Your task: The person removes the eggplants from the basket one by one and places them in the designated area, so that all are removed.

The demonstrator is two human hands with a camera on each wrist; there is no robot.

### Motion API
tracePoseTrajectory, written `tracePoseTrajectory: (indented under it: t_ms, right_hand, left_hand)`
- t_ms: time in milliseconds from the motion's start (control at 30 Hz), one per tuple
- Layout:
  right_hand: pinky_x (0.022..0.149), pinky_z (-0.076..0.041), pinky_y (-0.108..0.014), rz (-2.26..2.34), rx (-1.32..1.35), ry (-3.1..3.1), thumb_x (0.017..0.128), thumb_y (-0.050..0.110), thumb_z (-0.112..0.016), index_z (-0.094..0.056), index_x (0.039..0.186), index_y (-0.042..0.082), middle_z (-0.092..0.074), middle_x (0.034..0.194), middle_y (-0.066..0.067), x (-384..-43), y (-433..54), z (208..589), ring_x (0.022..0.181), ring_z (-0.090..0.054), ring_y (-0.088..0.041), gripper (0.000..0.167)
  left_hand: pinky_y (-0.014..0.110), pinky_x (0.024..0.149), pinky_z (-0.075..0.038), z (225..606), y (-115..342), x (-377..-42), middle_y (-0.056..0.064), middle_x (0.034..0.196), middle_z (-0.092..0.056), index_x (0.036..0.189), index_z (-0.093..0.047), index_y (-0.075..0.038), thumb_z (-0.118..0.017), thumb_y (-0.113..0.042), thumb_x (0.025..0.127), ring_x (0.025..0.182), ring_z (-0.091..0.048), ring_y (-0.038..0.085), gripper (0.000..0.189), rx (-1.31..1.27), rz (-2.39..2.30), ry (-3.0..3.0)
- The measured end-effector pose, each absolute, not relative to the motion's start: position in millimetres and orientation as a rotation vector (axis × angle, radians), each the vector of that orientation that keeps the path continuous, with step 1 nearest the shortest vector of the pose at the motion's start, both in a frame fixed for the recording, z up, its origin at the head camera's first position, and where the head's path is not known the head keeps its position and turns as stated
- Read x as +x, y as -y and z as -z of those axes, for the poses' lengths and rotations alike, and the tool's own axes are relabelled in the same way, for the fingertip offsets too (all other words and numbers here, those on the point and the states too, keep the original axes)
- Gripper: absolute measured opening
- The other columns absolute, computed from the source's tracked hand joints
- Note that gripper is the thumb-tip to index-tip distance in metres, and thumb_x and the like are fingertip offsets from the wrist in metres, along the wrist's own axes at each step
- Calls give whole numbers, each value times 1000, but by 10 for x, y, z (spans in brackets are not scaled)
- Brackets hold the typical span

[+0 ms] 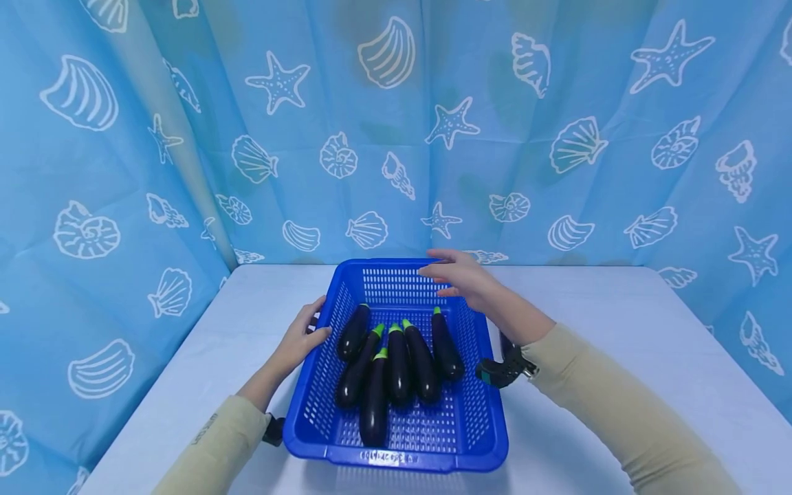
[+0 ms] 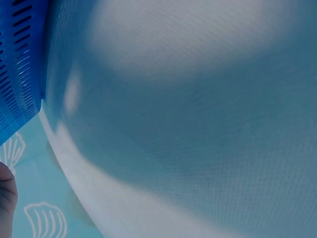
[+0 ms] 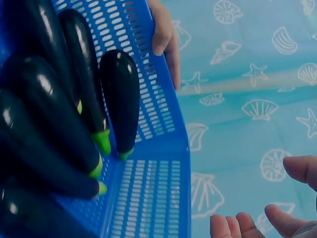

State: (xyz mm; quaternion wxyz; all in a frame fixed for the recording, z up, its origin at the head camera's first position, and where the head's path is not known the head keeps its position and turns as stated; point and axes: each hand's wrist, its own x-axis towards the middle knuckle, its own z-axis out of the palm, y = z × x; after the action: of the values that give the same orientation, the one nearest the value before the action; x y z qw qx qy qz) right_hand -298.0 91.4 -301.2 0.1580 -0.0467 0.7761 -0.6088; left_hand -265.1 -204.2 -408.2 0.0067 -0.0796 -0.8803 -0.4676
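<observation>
A blue plastic basket (image 1: 427, 459) with slotted walls stands on the white table, holding several dark purple eggplants (image 1: 399, 368) with green stem ends. At the basket's left rim is my left hand (image 1: 300, 337), thumb tip right at the rim and fingers extended along the outside. Over the far right part of the rim hovers my right hand (image 1: 464, 278), fingers spread and slightly bent, nothing in its grasp. In the right wrist view its fingertips (image 3: 242, 225) point toward the basket's end wall, apart from it. The left wrist view catches only a sliver of the left hand (image 2: 7, 198).
The white tabletop (image 1: 594, 309) extends to both sides of the basket. Behind it and at the sides hangs a blue curtain (image 1: 396, 110) with white shell and starfish prints. A dark wrist-worn device (image 1: 504, 371) overlaps the basket's right rim.
</observation>
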Motion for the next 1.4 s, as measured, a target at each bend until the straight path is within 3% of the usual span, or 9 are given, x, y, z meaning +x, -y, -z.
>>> tracePoseTrajectory:
  t_ms: [400,567,833,1100,1400]
  right_hand:
    - [103,-32,-51,1708,-3,-2193,88,21,-58,-33,140,9,-33,141,-16,-3107,-572,3288,129,-31,-36,59]
    - [105,-27,-54,1666,116,-2271,88,24,-57,-28,142,9,-26,145,-18,-3158,-532,3465,131,-27,-38,63]
    - [107,-24,-53,1586,221,-2310,88,19,-56,-21,143,3,-29,143,-23,-3125,-555,3655,131,-28,-40,67]
    - [107,-18,-56,1371,280,-2241,86,19,-58,-14,145,4,-20,147,-23,-3087,-665,3710,134,-18,-42,75]
    - [104,-28,-55,1158,215,-2322,84,10,-58,-29,137,-3,-35,137,-25,-3027,-674,3713,125,-34,-43,63]
  left_hand:
    - [45,82,-51,4081,2054,-2652,14,131,-39,145,-22,-13,-50,-23,86,107,-47,31,66,-268,1473,2745]
    - [45,82,-52,4071,2055,-2651,14,131,-39,145,-22,-12,-50,-23,86,107,-47,31,66,-269,1474,2744]
    - [45,82,-51,4080,2047,-2648,15,132,-39,145,-22,-12,-51,-22,86,108,-47,31,67,-266,1482,2740]
    - [46,83,-51,4083,2054,-2655,15,132,-38,145,-22,-12,-51,-23,86,108,-47,32,66,-265,1491,2741]
    - [45,83,-51,4098,2059,-2668,15,131,-38,145,-22,-12,-51,-23,86,107,-47,31,67,-270,1485,2739]
